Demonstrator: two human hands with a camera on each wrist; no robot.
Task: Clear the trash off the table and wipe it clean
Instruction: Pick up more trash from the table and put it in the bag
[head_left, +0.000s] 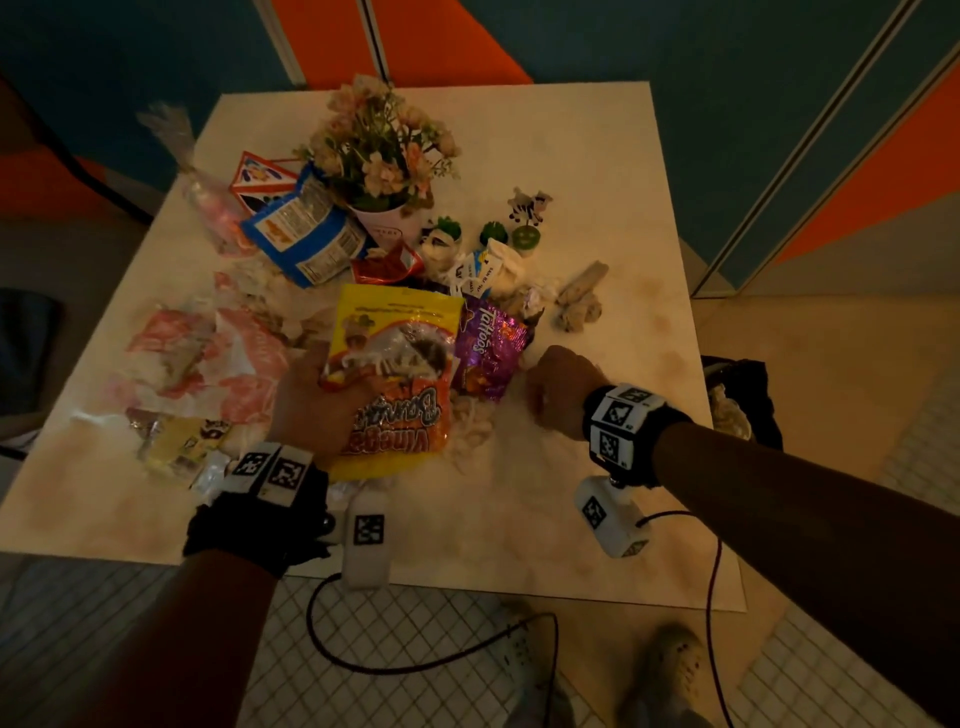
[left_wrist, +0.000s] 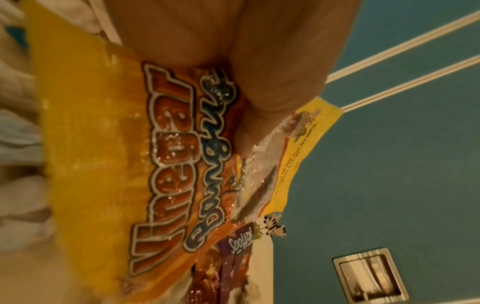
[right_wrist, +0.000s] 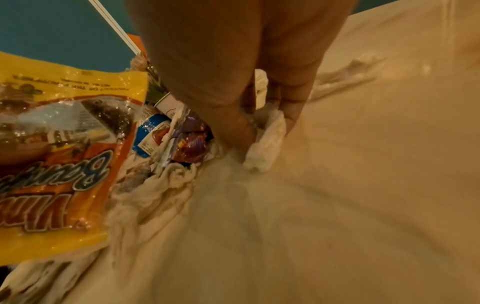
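My left hand (head_left: 317, 400) grips a large yellow and orange snack bag (head_left: 395, 374) near the table's middle; in the left wrist view the thumb (left_wrist: 272, 86) presses on the yellow bag (left_wrist: 103, 164). My right hand (head_left: 558, 389) sits just right of a purple wrapper (head_left: 488, 348), and in the right wrist view its fingers (right_wrist: 293, 111) pinch a crumpled white tissue (right_wrist: 267, 148) against the table. More crumpled tissue (head_left: 470, 423) lies between the two hands. Wrappers, a blue bag (head_left: 306, 234) and pink-printed paper (head_left: 208, 358) litter the left half of the white table (head_left: 571, 156).
A pot of artificial flowers (head_left: 382, 156), small green ornaments (head_left: 493, 234) and a zebra figure (head_left: 529, 205) stand at the table's centre back. A black trash bag (head_left: 743, 395) hangs off the right edge. Cables (head_left: 415, 660) run over the tiled floor beside a shoe (head_left: 670, 670).
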